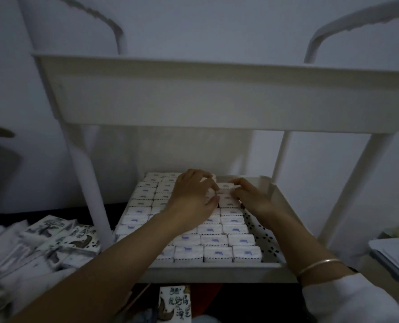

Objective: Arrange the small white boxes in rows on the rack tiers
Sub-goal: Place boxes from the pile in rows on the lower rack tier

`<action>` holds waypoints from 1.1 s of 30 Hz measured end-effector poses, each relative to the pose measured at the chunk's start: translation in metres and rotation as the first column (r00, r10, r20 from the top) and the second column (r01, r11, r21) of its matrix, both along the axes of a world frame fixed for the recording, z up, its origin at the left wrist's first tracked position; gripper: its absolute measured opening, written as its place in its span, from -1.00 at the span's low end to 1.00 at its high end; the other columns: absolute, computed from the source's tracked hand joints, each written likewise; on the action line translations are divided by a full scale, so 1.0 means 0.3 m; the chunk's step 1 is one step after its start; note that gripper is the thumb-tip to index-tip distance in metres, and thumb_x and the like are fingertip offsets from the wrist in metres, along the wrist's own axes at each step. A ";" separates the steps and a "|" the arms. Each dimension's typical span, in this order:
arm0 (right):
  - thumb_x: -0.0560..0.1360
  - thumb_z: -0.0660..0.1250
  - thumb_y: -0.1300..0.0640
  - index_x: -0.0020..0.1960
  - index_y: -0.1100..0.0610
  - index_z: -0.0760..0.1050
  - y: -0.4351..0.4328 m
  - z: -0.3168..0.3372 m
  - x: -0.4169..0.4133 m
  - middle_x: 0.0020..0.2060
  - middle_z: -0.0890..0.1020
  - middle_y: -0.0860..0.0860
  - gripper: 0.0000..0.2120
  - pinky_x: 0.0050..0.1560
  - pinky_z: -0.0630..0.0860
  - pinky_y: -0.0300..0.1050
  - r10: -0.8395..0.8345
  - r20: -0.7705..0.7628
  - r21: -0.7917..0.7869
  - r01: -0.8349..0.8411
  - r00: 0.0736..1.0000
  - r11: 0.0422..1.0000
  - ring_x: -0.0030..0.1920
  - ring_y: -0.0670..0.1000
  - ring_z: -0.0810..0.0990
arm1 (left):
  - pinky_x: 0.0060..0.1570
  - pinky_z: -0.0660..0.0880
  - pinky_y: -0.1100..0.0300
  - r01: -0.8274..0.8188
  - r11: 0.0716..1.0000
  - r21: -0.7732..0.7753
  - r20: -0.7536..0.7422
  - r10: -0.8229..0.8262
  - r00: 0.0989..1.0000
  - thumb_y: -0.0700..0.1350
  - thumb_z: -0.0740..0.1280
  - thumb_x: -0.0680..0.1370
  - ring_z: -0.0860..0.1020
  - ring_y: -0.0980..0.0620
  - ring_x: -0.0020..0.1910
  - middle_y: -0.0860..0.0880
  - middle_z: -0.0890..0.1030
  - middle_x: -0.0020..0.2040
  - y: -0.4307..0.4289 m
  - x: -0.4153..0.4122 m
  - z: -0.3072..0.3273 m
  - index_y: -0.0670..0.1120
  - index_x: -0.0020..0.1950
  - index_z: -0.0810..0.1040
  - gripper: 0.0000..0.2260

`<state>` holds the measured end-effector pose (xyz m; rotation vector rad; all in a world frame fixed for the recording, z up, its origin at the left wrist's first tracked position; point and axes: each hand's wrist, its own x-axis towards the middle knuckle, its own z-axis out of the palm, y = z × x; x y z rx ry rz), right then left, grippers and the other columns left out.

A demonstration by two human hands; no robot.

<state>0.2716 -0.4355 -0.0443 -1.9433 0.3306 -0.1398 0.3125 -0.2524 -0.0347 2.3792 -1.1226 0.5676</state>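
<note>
**Placement at the far end of the lower tier (217, 268)**

Just below the centre of the frame, the left hand (191, 197) and the right hand (252, 198) meet over a back-row box (225, 186). The fingers of both are curled and seem to pinch it from either side. To do this well, I judge the box should go down flat, with its long edge snug against the box below it in the frame and its ends in line with the column. A light squeeze from both sides would then square it. The bare perforated floor (263, 238) at the tier's right leaves room to drift, so pressure is best kept leftward.

The small white boxes (217, 240) fill most of the lower tier in tight, straight rows from bottom centre up to the hands. Each is oblong and soft-looking, with a small blue mark on top and a dotted edge. Dim light hides any finer print.
</note>
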 end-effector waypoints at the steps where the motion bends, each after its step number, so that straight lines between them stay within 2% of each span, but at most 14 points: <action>1: 0.62 0.05 0.23 0.12 0.14 0.43 0.006 0.003 -0.002 -0.08 0.55 0.06 -0.80 -0.19 0.47 -0.19 0.008 -0.037 -0.010 -0.008 0.999 1.000 -0.13 -0.01 0.52 | 0.21 0.03 0.32 -0.011 1.000 -0.026 -0.003 0.011 1.000 0.04 0.28 0.57 0.28 0.08 0.35 0.09 0.42 0.33 0.026 -0.007 0.004 0.05 0.18 0.56 -0.78; 4: 0.65 -0.04 0.12 0.18 0.28 0.42 0.007 -0.003 0.002 -0.01 0.55 0.13 -0.66 -0.10 0.42 -0.18 0.046 -0.083 -0.089 -0.053 0.995 0.995 -0.06 0.01 0.51 | 0.23 0.17 0.24 -0.042 0.995 -0.093 -0.028 0.040 0.999 0.02 0.26 0.53 0.39 0.00 0.30 0.01 0.49 0.29 0.109 -0.035 0.031 -0.01 0.14 0.60 -0.75; 6: 0.67 -0.05 -0.02 0.27 0.20 0.41 0.005 -0.010 -0.004 0.16 0.54 0.12 -0.59 0.07 0.41 -0.14 0.073 -0.091 -0.137 -0.085 0.993 0.987 0.16 0.05 0.52 | 0.23 0.27 0.18 -0.055 0.993 -0.104 -0.083 0.046 0.995 0.03 0.22 0.48 0.43 -0.01 0.24 -0.02 0.53 0.26 0.164 -0.061 0.059 -0.03 0.12 0.62 -0.69; 8: 0.66 -0.07 -0.12 0.41 0.09 0.34 0.014 -0.003 -0.021 0.36 0.43 0.00 -0.53 0.25 0.28 -0.12 0.076 -0.106 -0.232 -0.099 0.991 0.968 0.36 0.06 0.39 | 0.21 0.32 0.18 -0.062 0.992 -0.106 -0.121 0.049 0.991 0.02 0.21 0.47 0.44 0.01 0.21 -0.02 0.54 0.24 0.221 -0.093 0.092 -0.04 0.11 0.62 -0.69; 11: 0.62 -0.06 -0.22 0.53 -0.01 0.16 0.039 0.027 -0.056 0.49 0.28 0.00 -0.45 0.40 0.17 -0.03 0.025 -0.056 -0.394 -0.045 0.998 0.918 0.47 0.10 0.26 | 0.19 0.38 0.17 -0.062 0.990 -0.123 -0.126 0.046 0.991 -0.08 0.28 0.54 0.48 0.02 0.17 -0.02 0.56 0.18 0.299 -0.150 0.140 -0.04 0.12 0.61 -0.79; 13: 0.61 0.00 -0.23 0.53 -0.02 0.17 0.071 0.056 -0.087 0.50 0.27 0.04 -0.44 0.44 0.16 0.03 0.026 0.036 -0.492 -0.005 0.999 0.870 0.47 0.11 0.25 | 0.15 0.42 0.18 -0.074 0.990 -0.123 -0.153 0.055 0.987 -0.12 0.31 0.56 0.49 0.11 0.11 0.06 0.56 0.11 0.347 -0.207 0.166 -0.01 0.10 0.61 -0.85; 17: 0.59 0.21 -0.09 0.36 0.06 0.44 0.227 0.088 -0.189 0.32 0.49 0.06 -0.59 0.34 0.27 -0.07 0.189 0.304 -0.646 0.056 0.934 0.761 0.36 0.07 0.36 | -0.03 0.51 0.20 -0.059 0.997 -0.043 -0.198 0.050 0.979 -0.10 0.32 0.56 0.56 0.25 -0.09 0.21 0.62 -0.08 0.451 -0.350 0.199 0.04 0.01 0.65 -0.87; 20: 0.53 0.33 0.03 0.19 0.02 0.54 0.405 0.080 -0.297 0.14 0.58 -0.01 -0.76 0.18 0.33 -0.14 0.350 0.381 -0.683 0.006 0.856 0.730 0.21 0.01 0.45 | -0.06 0.53 0.21 -0.080 0.997 -0.001 -0.216 0.078 0.973 -0.08 0.32 0.56 0.58 0.25 -0.13 0.20 0.65 -0.14 0.548 -0.455 0.206 0.07 -0.04 0.67 -0.87; 22: 0.51 0.33 0.10 0.11 -0.02 0.55 0.516 0.068 -0.367 0.04 0.57 -0.09 -0.82 0.05 0.35 -0.20 0.437 0.358 -0.698 -0.075 0.825 0.712 0.11 -0.07 0.45 | -0.09 0.53 0.24 -0.105 0.994 0.035 -0.191 0.109 0.975 -0.08 0.32 0.55 0.58 0.28 -0.17 0.17 0.67 -0.15 0.626 -0.515 0.212 0.09 -0.04 0.67 -0.87; 24: 0.51 0.32 0.14 0.06 -0.03 0.56 0.610 0.057 -0.438 -0.06 0.53 -0.15 -0.85 -0.05 0.36 -0.21 0.511 0.342 -0.704 -0.145 0.789 0.695 0.01 -0.11 0.43 | -0.18 0.44 0.39 -0.122 0.988 0.095 -0.149 0.135 0.980 -0.12 0.33 0.54 0.53 0.36 -0.22 0.21 0.65 -0.20 0.717 -0.574 0.220 0.10 -0.06 0.66 -0.85; 25: 0.52 0.33 0.13 0.04 -0.02 0.56 0.655 0.054 -0.472 -0.10 0.51 -0.17 -0.87 -0.08 0.38 -0.22 0.545 0.340 -0.697 -0.183 0.766 0.693 -0.03 -0.11 0.44 | -0.22 0.38 0.47 -0.135 0.983 0.123 -0.135 0.151 0.979 -0.15 0.33 0.54 0.51 0.40 -0.24 0.22 0.63 -0.22 0.766 -0.604 0.222 0.10 -0.07 0.66 -0.83; 27: 0.53 0.33 0.14 0.02 0.01 0.58 0.741 0.053 -0.539 -0.14 0.50 -0.18 -0.90 -0.10 0.40 -0.24 0.612 0.327 -0.666 -0.284 0.720 0.690 -0.06 -0.11 0.45 | -0.22 0.39 0.50 -0.158 0.974 0.162 -0.135 0.180 0.974 -0.18 0.33 0.53 0.52 0.41 -0.23 0.22 0.64 -0.20 0.863 -0.661 0.217 0.10 -0.06 0.65 -0.81; 29: 0.53 0.33 0.15 0.02 0.03 0.61 0.827 0.048 -0.593 -0.13 0.55 -0.13 -0.88 -0.06 0.45 -0.19 0.680 0.298 -0.661 -0.370 0.670 0.653 -0.05 -0.09 0.49 | -0.18 0.46 0.42 -0.192 0.966 0.175 -0.145 0.218 0.965 -0.18 0.32 0.53 0.54 0.35 -0.22 0.24 0.64 -0.17 0.948 -0.716 0.194 0.13 -0.05 0.64 -0.80; 33: 0.57 0.19 0.06 0.18 0.01 0.58 0.987 -0.003 -0.655 0.07 0.61 0.00 -0.73 0.03 0.47 -0.05 0.783 0.168 -0.778 -0.408 0.599 0.479 0.10 0.03 0.50 | -0.15 0.35 0.47 -0.243 0.963 0.119 -0.088 0.254 0.963 -0.05 0.21 0.50 0.51 0.27 -0.12 0.24 0.61 -0.10 1.070 -0.831 0.107 0.13 -0.02 0.62 -0.79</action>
